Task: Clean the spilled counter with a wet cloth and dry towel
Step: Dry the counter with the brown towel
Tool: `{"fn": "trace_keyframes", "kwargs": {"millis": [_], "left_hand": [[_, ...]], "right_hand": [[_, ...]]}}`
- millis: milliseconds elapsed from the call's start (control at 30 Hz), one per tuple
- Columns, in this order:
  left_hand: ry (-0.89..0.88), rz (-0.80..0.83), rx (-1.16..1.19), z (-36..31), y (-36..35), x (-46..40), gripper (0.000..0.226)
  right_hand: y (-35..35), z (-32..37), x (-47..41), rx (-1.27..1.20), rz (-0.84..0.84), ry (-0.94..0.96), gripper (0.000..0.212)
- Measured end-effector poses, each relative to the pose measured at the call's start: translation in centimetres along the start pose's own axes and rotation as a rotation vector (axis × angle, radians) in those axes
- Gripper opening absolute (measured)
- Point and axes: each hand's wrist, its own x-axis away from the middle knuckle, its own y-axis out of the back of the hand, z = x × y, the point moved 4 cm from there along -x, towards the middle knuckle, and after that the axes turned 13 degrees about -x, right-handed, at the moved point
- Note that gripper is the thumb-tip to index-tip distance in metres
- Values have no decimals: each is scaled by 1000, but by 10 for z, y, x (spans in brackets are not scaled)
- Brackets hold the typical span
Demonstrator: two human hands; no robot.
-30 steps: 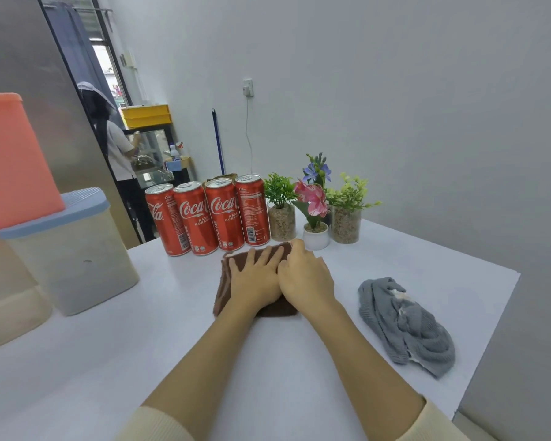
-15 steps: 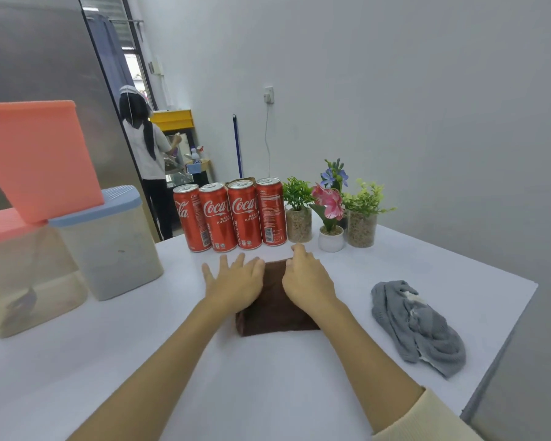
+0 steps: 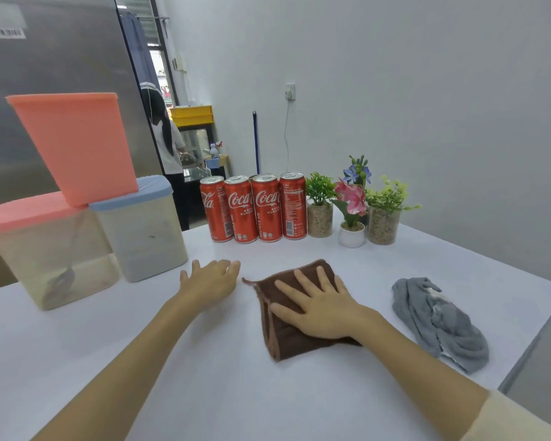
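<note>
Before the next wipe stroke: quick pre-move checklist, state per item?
1. Right hand flat on the brown cloth, fingers spread: ok.
2. Left hand off the cloth, open over the counter: ok.
3. Cloth folded, not bunched: ok.
4. Path toward the cans and plant pots: not ok, they stand close behind the cloth.
5. Grey towel within reach at the right, crumpled near the counter edge: ok.
6. Spill location or wetness of the counter: cannot tell, no liquid visible.
</note>
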Motion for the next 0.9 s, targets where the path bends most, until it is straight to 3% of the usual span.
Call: {"fn": "trace_keyframes", "kwargs": {"millis": [100,267,467,600,667,733,833,900], "left_hand": [[-7,9,-21,-3,1,6,52],[-120,23,-9,-31,7,17,52],[-237,43,71,-48,17,38,50],[-339,69,34,-67,16,58,32],[-402,53,43,-77,14,66,33],[-479,38,54,-89,11,73,39],[-591,42,-15,-117,1,83,43],[-621,62,-106,-135,-12,89,48]], "right_hand": [[-3,17,-10,-1,-56,-59,85],[-16,11,31,14,-13,118,65],[-3,-27,43,-55,-118,-22,63],[5,-17,61,-227,-61,39,59],[25,-29,81,-355,-212,39,55],[46,-56,97,-319,-399,-76,56],[49,-98,118,-261,-433,-330,65],[39,-108,124,-319,-501,-301,62]]}}
